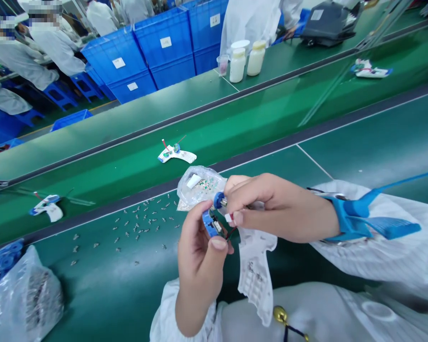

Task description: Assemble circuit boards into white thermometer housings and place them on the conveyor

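Note:
My left hand (201, 266) is closed around a blue ring-shaped part (209, 223), gripped between thumb and fingers, with a dark circuit piece and red wire on it. My right hand (267, 204) is closed in a pinch on a small white connector (229, 217). By its fingertips is a second round blue piece (218, 200) with a metal part; whether the fingers grip it too is hidden. A white plastic half shell (255, 280), curved like a handle, hangs below both hands, its inner side showing. What supports the shell is hidden by the fingers.
Small metal parts (137, 228) lie scattered on the green table. A clear bag of tiny components (199, 185) is just beyond my hands; another bag (39, 294) is lower left. White shell assemblies (178, 154) sit on the green belt. Jars (237, 64) and blue crates (164, 47) stand beyond.

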### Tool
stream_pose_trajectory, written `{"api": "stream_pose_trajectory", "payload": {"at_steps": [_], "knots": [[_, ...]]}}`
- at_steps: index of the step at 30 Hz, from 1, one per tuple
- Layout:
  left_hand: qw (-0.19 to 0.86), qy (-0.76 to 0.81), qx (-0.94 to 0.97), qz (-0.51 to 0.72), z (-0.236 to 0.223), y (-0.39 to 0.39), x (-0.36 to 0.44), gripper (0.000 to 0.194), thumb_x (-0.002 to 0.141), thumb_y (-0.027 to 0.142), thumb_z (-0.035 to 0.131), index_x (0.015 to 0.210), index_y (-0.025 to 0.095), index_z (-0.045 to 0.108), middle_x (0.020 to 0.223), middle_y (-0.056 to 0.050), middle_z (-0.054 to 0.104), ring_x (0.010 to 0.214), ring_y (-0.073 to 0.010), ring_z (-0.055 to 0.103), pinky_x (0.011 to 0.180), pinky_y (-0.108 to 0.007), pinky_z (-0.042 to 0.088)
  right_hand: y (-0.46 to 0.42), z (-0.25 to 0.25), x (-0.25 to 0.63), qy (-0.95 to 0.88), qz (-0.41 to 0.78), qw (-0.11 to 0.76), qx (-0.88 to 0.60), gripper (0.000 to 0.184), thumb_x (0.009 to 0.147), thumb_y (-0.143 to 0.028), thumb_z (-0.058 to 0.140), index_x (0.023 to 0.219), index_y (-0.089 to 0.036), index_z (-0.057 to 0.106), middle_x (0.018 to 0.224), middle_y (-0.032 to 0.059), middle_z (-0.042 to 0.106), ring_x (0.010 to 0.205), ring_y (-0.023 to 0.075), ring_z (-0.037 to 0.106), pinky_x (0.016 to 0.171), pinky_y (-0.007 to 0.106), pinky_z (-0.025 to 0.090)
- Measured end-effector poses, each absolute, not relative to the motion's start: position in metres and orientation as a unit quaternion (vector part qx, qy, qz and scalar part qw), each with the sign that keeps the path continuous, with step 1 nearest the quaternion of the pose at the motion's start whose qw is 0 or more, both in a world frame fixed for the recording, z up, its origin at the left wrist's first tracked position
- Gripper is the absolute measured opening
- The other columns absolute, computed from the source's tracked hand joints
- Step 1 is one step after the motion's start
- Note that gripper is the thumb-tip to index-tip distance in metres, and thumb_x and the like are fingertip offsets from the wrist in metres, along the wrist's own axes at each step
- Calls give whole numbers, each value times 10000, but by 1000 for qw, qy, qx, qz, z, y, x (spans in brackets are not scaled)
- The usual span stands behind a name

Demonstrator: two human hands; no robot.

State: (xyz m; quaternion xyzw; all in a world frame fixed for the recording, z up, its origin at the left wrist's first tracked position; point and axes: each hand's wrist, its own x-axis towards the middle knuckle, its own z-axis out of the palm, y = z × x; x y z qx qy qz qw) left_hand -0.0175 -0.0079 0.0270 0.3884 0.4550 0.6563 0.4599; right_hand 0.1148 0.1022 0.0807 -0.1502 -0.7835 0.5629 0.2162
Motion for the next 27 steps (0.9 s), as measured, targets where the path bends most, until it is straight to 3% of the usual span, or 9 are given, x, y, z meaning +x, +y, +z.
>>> {"api": "stream_pose_trajectory", "payload": {"at_steps": [6,16,20,23,27], "knots": [[461,470,409,633,31,-13,-19,335,846,443,619,1168,352,614,850,-5,542,532,-83,454,449,-195,415,99,87,112,-856,440,244,-119,276,761,-27,470,522,-163,480,494,-50,493,543,69,398,677,247,364],[459,479,435,608,35,-18,-22,350,847,466,606,1176,346,602,833,2,545,582,-110,489,523,-220,448,97,94,115,-894,364,232,-121,297,741,-53,430,477,-177,377,455,-51,420,505,84,299,715,284,354],[454,478,452,601,33,-18,-23,358,858,478,586,1191,349,589,940,-23,592,812,-186,604,733,-295,513,97,97,115,-907,346,207,-120,311,741,-75,423,473,-175,301,454,-38,364,520,101,240,670,290,322],[438,482,473,593,32,-18,-25,372,867,486,568,1213,350,575,1076,-40,605,978,-233,606,851,-344,497,98,101,115,-913,348,176,-117,324,745,-81,412,474,-171,258,461,-30,325,534,107,230,650,292,300],[430,487,492,579,32,-18,-27,384,866,478,578,1226,344,569,990,-22,623,748,-155,597,670,-257,505,101,104,114,-916,357,147,-106,348,737,-59,413,475,-168,211,465,-32,289,532,104,215,653,291,298]]}}
